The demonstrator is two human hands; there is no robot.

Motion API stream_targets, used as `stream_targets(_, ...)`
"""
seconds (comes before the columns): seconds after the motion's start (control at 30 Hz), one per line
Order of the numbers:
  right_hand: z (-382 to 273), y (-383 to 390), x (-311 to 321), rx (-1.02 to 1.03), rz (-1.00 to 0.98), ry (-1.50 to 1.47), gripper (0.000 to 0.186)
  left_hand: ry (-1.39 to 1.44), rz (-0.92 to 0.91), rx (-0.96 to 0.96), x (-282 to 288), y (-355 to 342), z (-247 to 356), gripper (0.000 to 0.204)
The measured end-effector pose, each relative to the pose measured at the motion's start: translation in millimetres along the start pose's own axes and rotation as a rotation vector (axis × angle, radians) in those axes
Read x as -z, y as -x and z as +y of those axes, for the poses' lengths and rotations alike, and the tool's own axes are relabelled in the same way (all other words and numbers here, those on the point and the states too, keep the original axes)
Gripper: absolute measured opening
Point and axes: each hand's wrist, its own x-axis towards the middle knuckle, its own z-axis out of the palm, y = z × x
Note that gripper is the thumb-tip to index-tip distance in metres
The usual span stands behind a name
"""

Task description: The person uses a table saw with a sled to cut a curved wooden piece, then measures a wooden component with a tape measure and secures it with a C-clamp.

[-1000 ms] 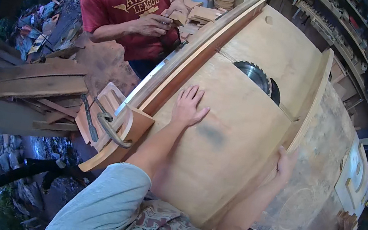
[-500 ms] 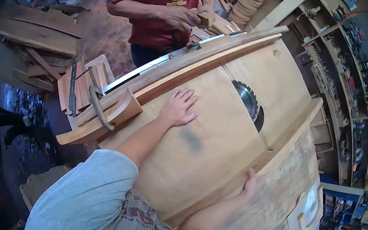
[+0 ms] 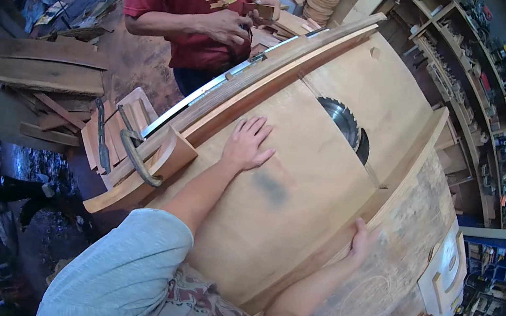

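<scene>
The left hand [image 3: 248, 146] lies flat and ungripping on the plywood panel [image 3: 313, 197], seemingly steadying it, while the right hand [image 3: 360, 243] braces against the side rail [image 3: 421, 145], grasp unclear.

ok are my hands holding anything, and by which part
Left hand: nothing, flat on the plywood sled base. Right hand: at the wooden fence, grip unclear.
</scene>
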Motion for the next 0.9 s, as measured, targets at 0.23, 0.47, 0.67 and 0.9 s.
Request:
stream_targets(0.23,-2,-1,1,-0.035,0.006,-0.006,0.095,-0.004,0.004,-0.007,-1,-2,1,0.065)
stream_targets(0.47,1,-1,-1,-0.005,0.018,-0.003,0.091,-0.007,0.018,0.001,-1,-1,2,0.064)
stream_targets(0.67,-1,-3,2,-0.019,-0.014,0.037,0.091,-0.004,-0.002,-0.001,-1,-3,2,0.065)
stream_targets(0.9,11,-5,4,-0.009,-0.096,-0.063,0.097,-0.002,-0.035,0.017,0,-2,2,0.066)
